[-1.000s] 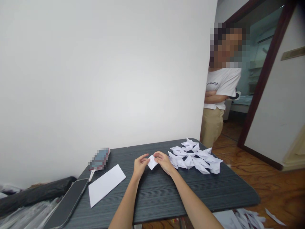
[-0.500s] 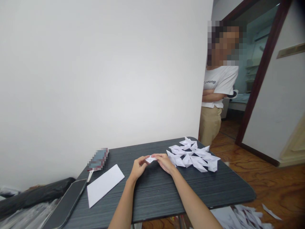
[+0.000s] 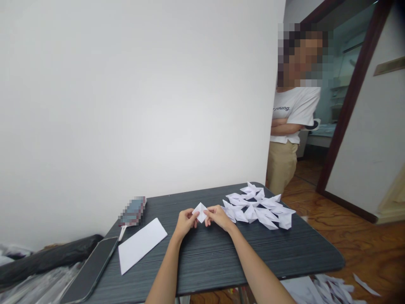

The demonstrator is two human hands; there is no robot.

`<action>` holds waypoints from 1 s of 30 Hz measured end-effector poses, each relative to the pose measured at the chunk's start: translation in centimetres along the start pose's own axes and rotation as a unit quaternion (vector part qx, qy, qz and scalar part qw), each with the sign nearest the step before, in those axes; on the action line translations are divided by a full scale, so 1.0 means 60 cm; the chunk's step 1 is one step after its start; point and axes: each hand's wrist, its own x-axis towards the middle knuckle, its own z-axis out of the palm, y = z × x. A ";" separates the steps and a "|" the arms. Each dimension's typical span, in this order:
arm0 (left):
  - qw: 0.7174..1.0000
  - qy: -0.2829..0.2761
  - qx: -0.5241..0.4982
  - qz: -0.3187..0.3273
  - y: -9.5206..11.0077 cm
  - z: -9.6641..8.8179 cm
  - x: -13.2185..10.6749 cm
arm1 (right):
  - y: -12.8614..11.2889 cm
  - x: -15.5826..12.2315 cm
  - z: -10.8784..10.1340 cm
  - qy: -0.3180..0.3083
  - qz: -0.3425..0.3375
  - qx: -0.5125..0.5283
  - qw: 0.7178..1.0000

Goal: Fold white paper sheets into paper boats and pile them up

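Over the middle of the dark table [image 3: 268, 257], both of my hands pinch a small folded white paper [image 3: 200, 210]. My left hand [image 3: 185, 222] grips its left edge with fingers curled. My right hand [image 3: 219, 216] grips its right edge. The paper stands up as a small diamond between my fingertips, just above the tabletop. A heap of several finished white folded papers [image 3: 259, 207] lies right beside my right hand.
A flat white sheet [image 3: 141, 245] lies left of my hands, with a dark phone [image 3: 90, 270] at the table's left edge and a blurred card [image 3: 132, 211] behind it. A person in a white shirt [image 3: 292, 122] stands by the doorway. Paper scraps [image 3: 325, 287] litter the floor.
The small paper lay flat and low between my fingers half a second ago; now it is tipped upright as a diamond. My hands stayed in place.
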 end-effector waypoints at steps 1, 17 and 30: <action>1.000 -0.003 -0.022 -0.009 0.001 0.000 0.000 | 0.000 0.000 0.000 -0.005 0.004 0.012 1.000; 0.955 -0.025 -0.288 -0.063 0.013 -0.006 -0.004 | -0.020 -0.003 0.001 0.002 0.001 0.190 0.982; 0.983 -0.014 -0.181 -0.043 0.017 -0.003 -0.009 | -0.008 0.002 0.004 0.033 0.029 0.145 0.988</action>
